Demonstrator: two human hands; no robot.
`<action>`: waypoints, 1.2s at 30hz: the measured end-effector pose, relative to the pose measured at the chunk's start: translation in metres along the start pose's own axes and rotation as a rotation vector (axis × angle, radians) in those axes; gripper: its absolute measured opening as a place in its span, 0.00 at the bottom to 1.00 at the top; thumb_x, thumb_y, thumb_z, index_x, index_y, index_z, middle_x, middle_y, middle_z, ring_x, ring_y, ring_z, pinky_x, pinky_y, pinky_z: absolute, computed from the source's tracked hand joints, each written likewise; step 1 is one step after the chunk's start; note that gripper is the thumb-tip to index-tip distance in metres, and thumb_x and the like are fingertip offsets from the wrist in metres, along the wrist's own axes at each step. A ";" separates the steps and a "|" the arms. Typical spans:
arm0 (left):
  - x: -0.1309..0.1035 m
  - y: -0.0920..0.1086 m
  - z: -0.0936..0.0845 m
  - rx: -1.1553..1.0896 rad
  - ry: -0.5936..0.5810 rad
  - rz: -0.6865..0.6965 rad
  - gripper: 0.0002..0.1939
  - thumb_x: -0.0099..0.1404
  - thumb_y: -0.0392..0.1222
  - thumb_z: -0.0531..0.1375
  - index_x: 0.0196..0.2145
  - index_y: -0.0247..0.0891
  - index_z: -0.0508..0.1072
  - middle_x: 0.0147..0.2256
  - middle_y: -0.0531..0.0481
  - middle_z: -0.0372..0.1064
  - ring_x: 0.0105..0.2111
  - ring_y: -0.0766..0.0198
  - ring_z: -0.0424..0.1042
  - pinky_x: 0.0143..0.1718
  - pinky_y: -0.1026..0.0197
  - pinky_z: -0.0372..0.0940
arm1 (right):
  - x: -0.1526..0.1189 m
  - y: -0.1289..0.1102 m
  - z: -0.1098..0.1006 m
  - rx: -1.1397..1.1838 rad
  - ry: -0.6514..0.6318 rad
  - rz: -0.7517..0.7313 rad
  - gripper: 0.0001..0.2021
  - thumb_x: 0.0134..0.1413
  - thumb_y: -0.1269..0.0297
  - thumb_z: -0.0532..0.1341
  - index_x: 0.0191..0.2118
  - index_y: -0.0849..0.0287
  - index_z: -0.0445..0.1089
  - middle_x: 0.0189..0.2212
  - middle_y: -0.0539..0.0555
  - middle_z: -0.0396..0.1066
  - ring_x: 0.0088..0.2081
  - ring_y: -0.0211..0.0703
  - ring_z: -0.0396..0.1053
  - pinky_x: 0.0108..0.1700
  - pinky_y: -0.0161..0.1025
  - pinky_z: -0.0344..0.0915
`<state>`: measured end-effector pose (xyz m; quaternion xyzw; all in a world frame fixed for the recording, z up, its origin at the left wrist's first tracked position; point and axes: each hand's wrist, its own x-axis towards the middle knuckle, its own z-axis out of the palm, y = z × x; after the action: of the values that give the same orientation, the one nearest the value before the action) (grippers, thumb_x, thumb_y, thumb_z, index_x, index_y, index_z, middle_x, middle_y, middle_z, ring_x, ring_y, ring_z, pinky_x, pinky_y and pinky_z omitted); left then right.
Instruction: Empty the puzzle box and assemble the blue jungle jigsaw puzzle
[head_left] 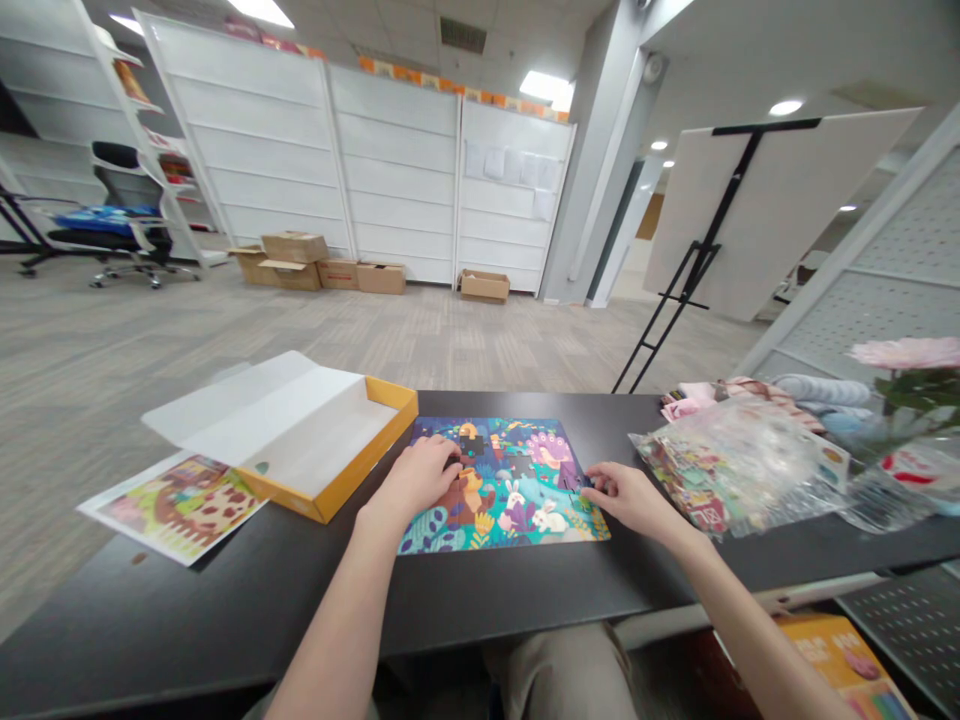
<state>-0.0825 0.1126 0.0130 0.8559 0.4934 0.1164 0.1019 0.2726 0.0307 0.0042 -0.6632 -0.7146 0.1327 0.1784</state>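
A colourful jigsaw puzzle (pixel 517 490) with rabbits and other animals lies on the black table, with dark gaps near its top left, centre and right edge. My left hand (pixel 424 475) rests over the puzzle's left part, its fingers bent at a dark spot; whether a piece is between them is too small to tell. At the right edge of the puzzle, my right hand (pixel 619 492) has its thumb and fingertips pinched together, and what they hold, if anything, cannot be made out.
An open yellow box (pixel 345 480) and a picture sheet (pixel 176 505) lie left on the black table (pixel 480 600). To the right are plastic bags of puzzle pieces (pixel 720 465), folded cloths (pixel 817 395) and a pink flower (pixel 907 353). An easel (pixel 701 260) stands beyond.
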 end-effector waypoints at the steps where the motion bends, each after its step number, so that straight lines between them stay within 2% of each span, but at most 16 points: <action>1: 0.000 0.000 0.000 0.002 0.003 0.000 0.12 0.69 0.41 0.55 0.46 0.39 0.76 0.49 0.42 0.74 0.50 0.52 0.71 0.52 0.53 0.65 | 0.000 -0.001 0.000 -0.013 0.004 -0.015 0.18 0.55 0.52 0.62 0.44 0.60 0.75 0.30 0.54 0.74 0.28 0.43 0.69 0.32 0.39 0.64; 5: 0.000 0.000 0.001 0.003 0.016 0.008 0.12 0.69 0.41 0.55 0.45 0.39 0.76 0.48 0.43 0.74 0.49 0.52 0.71 0.51 0.54 0.66 | -0.003 -0.004 -0.002 -0.012 0.044 -0.087 0.16 0.58 0.56 0.61 0.47 0.58 0.75 0.36 0.56 0.73 0.32 0.44 0.69 0.37 0.40 0.66; 11: 0.000 -0.002 0.001 -0.013 0.010 0.012 0.12 0.69 0.41 0.55 0.46 0.39 0.76 0.49 0.43 0.74 0.50 0.53 0.71 0.54 0.55 0.64 | -0.008 -0.009 -0.006 0.064 -0.098 -0.153 0.12 0.60 0.57 0.60 0.45 0.54 0.76 0.46 0.58 0.73 0.45 0.49 0.71 0.50 0.44 0.66; 14: 0.000 -0.002 0.001 -0.013 0.009 0.014 0.13 0.69 0.41 0.55 0.46 0.39 0.76 0.49 0.43 0.73 0.51 0.53 0.71 0.53 0.55 0.64 | -0.011 -0.012 -0.005 0.054 -0.104 -0.144 0.12 0.62 0.58 0.59 0.46 0.54 0.76 0.48 0.58 0.72 0.47 0.50 0.71 0.53 0.45 0.65; 19: 0.000 -0.001 0.001 -0.015 0.007 0.011 0.13 0.69 0.41 0.54 0.45 0.39 0.76 0.49 0.43 0.73 0.50 0.52 0.71 0.52 0.53 0.65 | -0.013 -0.005 -0.006 0.018 -0.030 -0.214 0.12 0.63 0.58 0.58 0.48 0.53 0.75 0.48 0.57 0.73 0.49 0.49 0.71 0.53 0.43 0.66; 23: 0.000 -0.002 0.002 -0.010 -0.007 0.008 0.13 0.69 0.42 0.54 0.46 0.38 0.76 0.49 0.43 0.73 0.49 0.51 0.71 0.52 0.52 0.65 | -0.015 0.023 -0.024 -0.046 0.198 -0.122 0.14 0.63 0.58 0.55 0.46 0.57 0.75 0.43 0.58 0.74 0.39 0.48 0.73 0.45 0.43 0.68; 25: 0.001 -0.003 0.003 -0.011 -0.002 0.008 0.13 0.69 0.42 0.54 0.46 0.39 0.76 0.49 0.43 0.73 0.49 0.51 0.71 0.52 0.53 0.65 | -0.018 0.039 -0.036 -0.099 0.237 -0.080 0.14 0.62 0.58 0.55 0.43 0.58 0.76 0.39 0.58 0.75 0.36 0.48 0.73 0.42 0.43 0.69; 28: 0.003 -0.005 0.005 -0.022 0.003 -0.002 0.12 0.69 0.42 0.55 0.44 0.40 0.76 0.49 0.44 0.73 0.49 0.51 0.71 0.52 0.53 0.65 | -0.026 0.053 -0.049 -0.149 0.203 -0.043 0.14 0.60 0.56 0.56 0.38 0.56 0.77 0.35 0.57 0.77 0.33 0.48 0.73 0.39 0.42 0.68; 31: 0.003 -0.006 0.006 -0.037 0.000 -0.005 0.12 0.68 0.42 0.55 0.44 0.41 0.77 0.49 0.45 0.73 0.50 0.51 0.71 0.52 0.53 0.64 | -0.036 0.057 -0.050 -0.178 0.121 -0.005 0.15 0.59 0.54 0.57 0.39 0.56 0.77 0.33 0.56 0.77 0.30 0.47 0.72 0.35 0.42 0.67; 33: 0.003 -0.005 0.006 -0.039 0.002 -0.001 0.12 0.68 0.42 0.55 0.44 0.41 0.77 0.49 0.44 0.73 0.49 0.51 0.71 0.52 0.53 0.64 | -0.040 0.056 -0.046 -0.189 0.083 0.016 0.15 0.58 0.54 0.58 0.42 0.56 0.77 0.35 0.57 0.77 0.31 0.47 0.72 0.35 0.42 0.66; 36: 0.002 -0.005 0.005 -0.027 0.008 0.004 0.13 0.68 0.41 0.55 0.44 0.40 0.77 0.48 0.44 0.73 0.49 0.51 0.71 0.51 0.52 0.65 | -0.042 0.055 -0.039 -0.156 0.076 0.013 0.17 0.56 0.54 0.59 0.46 0.56 0.76 0.42 0.59 0.76 0.37 0.49 0.73 0.41 0.43 0.68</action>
<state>-0.0841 0.1165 0.0067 0.8549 0.4907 0.1269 0.1111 0.3415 -0.0079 0.0123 -0.6842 -0.7112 0.0526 0.1524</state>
